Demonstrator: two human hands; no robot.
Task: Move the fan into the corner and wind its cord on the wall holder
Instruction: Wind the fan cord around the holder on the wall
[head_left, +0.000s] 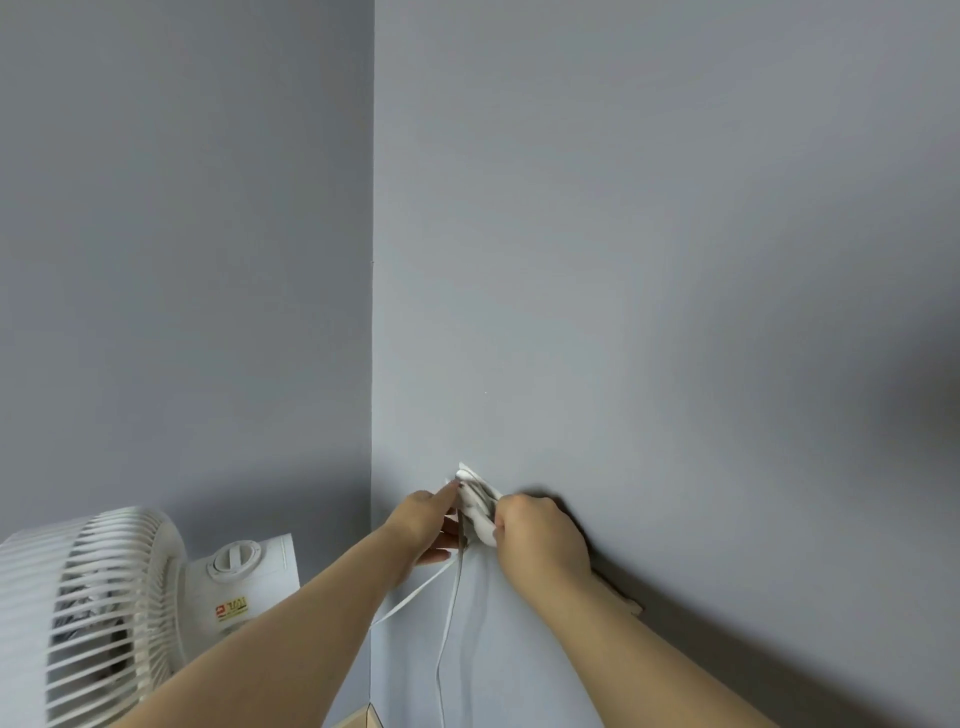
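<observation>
Both hands are at the wall holder, a small white fitting on the right-hand wall, just right of the corner line.

Right hand: fingers curled tight, knuckles toward the camera, gripping the wound cord at the bundle's lower right side.

Left hand: index finger straight, its tip touching the upper loops. The lower fingers are stretched out beneath, next to a hanging strand. Cannot tell whether they pinch that strand.

Cord: several white loops bunched on the holder, largely covered by the hands. Two flat strands leave below it. One hangs nearly straight down the wall to the bottom edge of the view. The other slants down-left and goes behind the left forearm, toward the fan.

Fan: white, low in the corner against the left wall. Its grille points left, away from the corner. The boxy rear housing with a round knob lies toward the corner, so the long axis runs roughly left to right. The grille is blurred and cut off by the frame edge.

Room: the holder is close to the corner and the fan is near the left forearm. Grey wall spreads wide above and to the right of the hands. A sliver of pale floor shows at the bottom edge.
</observation>
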